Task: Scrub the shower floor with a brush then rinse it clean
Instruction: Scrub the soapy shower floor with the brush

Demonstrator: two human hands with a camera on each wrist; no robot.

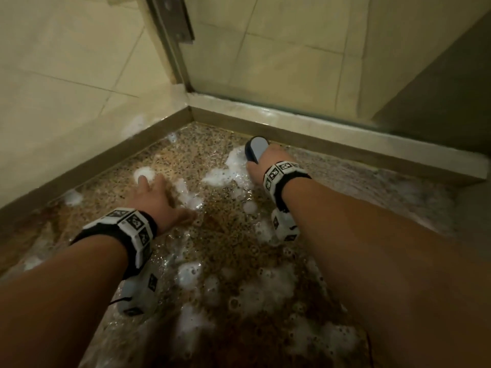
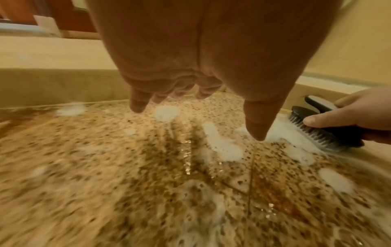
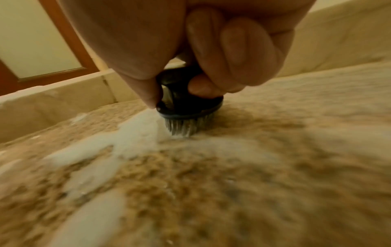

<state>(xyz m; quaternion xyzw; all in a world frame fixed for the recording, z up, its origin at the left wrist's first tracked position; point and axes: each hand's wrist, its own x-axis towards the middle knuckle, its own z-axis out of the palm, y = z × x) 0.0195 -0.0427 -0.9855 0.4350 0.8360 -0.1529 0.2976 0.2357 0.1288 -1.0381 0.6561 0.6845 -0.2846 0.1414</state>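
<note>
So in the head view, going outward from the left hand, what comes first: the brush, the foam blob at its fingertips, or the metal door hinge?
1. Foam blob, right at the left hand's fingertips.
2. Brush, off to the right, gripped by the right hand.
3. Metal door hinge, far up on the wall.

The brush (image 1: 254,150) stands bristles-down on the shower floor (image 1: 225,235), near the far curb (image 1: 332,134), held in the right hand (image 1: 268,163). The left hand (image 1: 156,197) is to its left (nearer the side wall (image 1: 66,88)). Foam (image 1: 228,171) lies between them.
</note>
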